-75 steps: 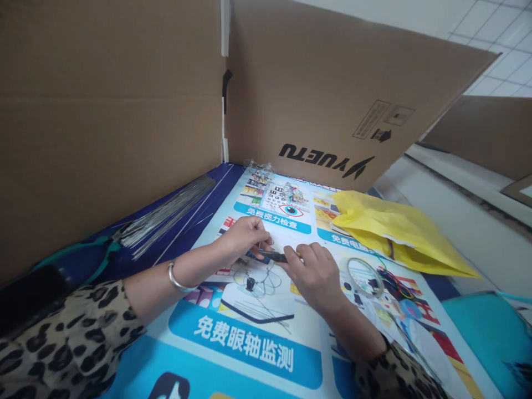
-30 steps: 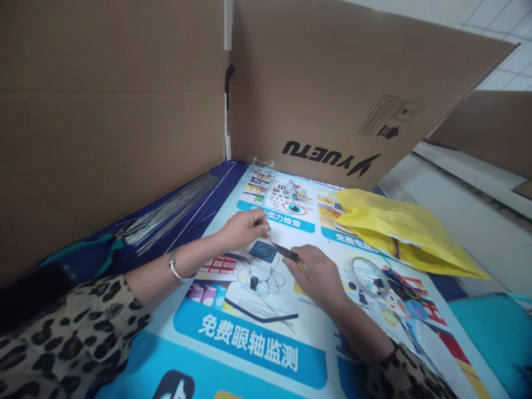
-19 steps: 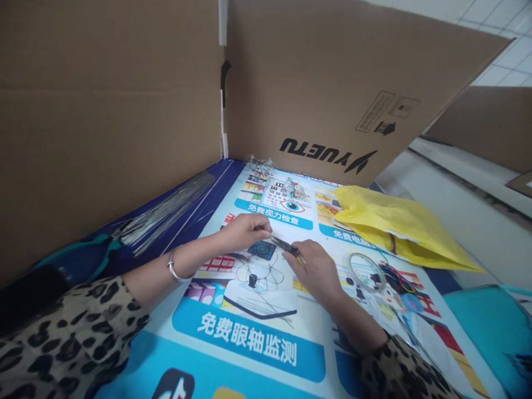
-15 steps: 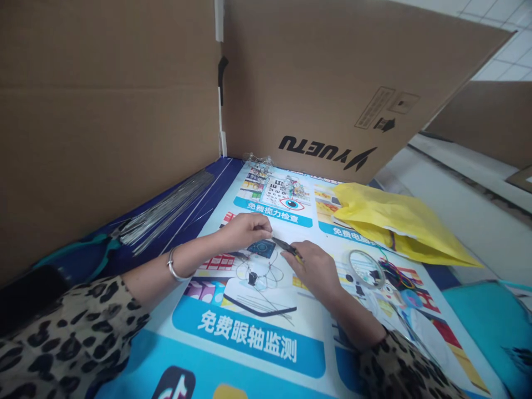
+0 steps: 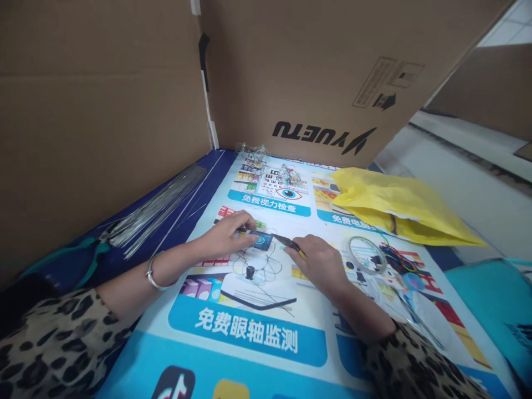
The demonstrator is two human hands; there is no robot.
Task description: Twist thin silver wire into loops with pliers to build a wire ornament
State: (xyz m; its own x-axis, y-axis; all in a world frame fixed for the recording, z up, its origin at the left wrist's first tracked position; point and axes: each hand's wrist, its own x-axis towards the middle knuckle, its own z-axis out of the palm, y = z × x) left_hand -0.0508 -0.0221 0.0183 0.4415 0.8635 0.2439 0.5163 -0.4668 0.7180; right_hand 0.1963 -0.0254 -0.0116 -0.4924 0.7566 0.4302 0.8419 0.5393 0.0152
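My right hand is closed round a pair of pliers with dark jaws and black-and-yellow handles. The jaws point left, over the printed sheet. Just left of the tips, my left hand has its thumb and fingers apart; I make out nothing held between them. Thin wire bent into loops lies below the hands, with a small black piece among it. Straight lengths of wire lie closer to me. Whether the jaws grip any wire is too fine to see.
A bundle of straight silvery wires lies at the left. Tangled wire pieces sit farther back. On the right are a roll of clear tape, coloured cords, a yellow bag and a teal cloth item. Cardboard walls stand behind.
My left hand has gone from a pinch near the pliers' tips to thumb and fingers apart, drawing slightly left. The pliers stay in my right hand. The view has shifted a little.
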